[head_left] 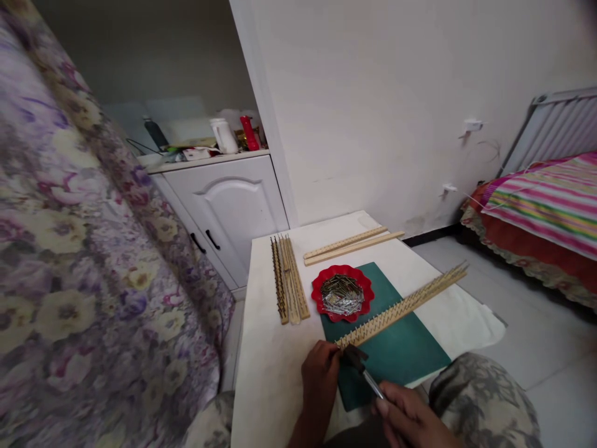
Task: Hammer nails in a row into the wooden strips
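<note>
My right hand is wrapped round the handle of a hammer. The hammer's dark head lies over the near end of a wooden strip studded with rows of upright nails. At that same end, my left hand has its fingers closed; they touch the strip's tip, and whether a nail is between them cannot be made out. The strip lies slantwise across a green mat, its far end past the mat. Behind it, a red scalloped bowl holds many loose nails.
Several nail-studded strips lie at the table's left. Two more wooden strips rest at the back. A white cloth covers the table. A floral curtain hangs at left, a white cabinet stands behind, and a bed is at right.
</note>
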`<state>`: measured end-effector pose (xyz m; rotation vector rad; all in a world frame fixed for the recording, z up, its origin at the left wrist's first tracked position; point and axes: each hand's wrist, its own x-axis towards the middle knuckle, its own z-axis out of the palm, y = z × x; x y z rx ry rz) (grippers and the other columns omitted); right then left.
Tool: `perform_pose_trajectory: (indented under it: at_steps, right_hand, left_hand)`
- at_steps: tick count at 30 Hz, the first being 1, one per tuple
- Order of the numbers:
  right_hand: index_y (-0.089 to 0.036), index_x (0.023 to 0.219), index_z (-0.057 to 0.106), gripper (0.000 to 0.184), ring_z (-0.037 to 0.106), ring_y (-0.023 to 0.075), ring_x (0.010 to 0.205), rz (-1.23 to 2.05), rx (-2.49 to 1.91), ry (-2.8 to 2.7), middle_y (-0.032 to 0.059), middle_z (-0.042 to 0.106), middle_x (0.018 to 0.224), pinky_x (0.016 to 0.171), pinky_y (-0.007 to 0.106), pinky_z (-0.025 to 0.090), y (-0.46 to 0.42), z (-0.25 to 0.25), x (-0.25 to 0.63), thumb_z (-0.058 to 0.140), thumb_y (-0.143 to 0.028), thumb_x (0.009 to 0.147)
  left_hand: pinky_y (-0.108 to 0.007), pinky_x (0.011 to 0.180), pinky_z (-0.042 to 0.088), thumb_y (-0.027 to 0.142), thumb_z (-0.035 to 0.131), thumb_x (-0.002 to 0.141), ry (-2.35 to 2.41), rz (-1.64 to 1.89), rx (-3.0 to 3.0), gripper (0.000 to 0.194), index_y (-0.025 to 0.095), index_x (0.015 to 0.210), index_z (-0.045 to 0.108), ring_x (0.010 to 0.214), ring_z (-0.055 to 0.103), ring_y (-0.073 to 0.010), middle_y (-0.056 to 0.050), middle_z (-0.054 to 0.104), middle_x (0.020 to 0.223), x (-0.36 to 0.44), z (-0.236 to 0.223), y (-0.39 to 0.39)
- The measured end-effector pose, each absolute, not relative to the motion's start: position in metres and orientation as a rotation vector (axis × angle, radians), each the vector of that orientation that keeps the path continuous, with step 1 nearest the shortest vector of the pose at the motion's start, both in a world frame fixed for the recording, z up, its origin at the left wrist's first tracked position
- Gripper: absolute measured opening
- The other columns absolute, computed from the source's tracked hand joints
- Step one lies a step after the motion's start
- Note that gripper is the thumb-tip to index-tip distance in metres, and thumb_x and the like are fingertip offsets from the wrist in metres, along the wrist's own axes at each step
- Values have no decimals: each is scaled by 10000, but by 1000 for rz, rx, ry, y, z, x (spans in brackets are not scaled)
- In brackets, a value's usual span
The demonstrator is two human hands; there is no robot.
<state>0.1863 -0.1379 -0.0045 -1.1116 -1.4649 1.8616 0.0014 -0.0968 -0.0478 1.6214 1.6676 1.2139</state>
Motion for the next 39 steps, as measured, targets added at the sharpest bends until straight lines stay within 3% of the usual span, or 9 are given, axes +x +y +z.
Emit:
perform_pose_trajectory:
  at_steps: [15, 31, 39]
  right_hand:
    - [-218, 714, 413, 480, 271, 32, 239, 1823, -1146, -1527, -122, 445, 386, 265, 156, 131, -122, 16, 169, 387, -692, 784]
    - [-183, 795, 454, 380, 258, 4, 238, 1817, -1051, -1381, -109, 496, 434, 269, 136, 97, -124, 15, 186, 428, -555, 868]
    - [-208, 731, 411, 429, 261, 9, 238, 1862, -1052, -1414, -118, 474, 411, 260, 129, 117, -124, 12, 174, 426, -626, 824]
  left_hand:
    - [-227, 619, 370, 147, 494, 767, 1727, 1165, 1699, 137, 188, 679, 591, 671, 534, -146, 1, 585, 692, 1, -51, -97]
    - [-233, 662, 461, 214, 523, 795, 1692, 1223, 1745, 118, 185, 746, 626, 715, 585, -145, -16, 614, 737, 2, -51, -98]
    - [-233, 644, 423, 198, 478, 813, 1716, 1142, 1788, 154, 181, 724, 603, 705, 565, -145, -11, 593, 726, 1, -54, -95]
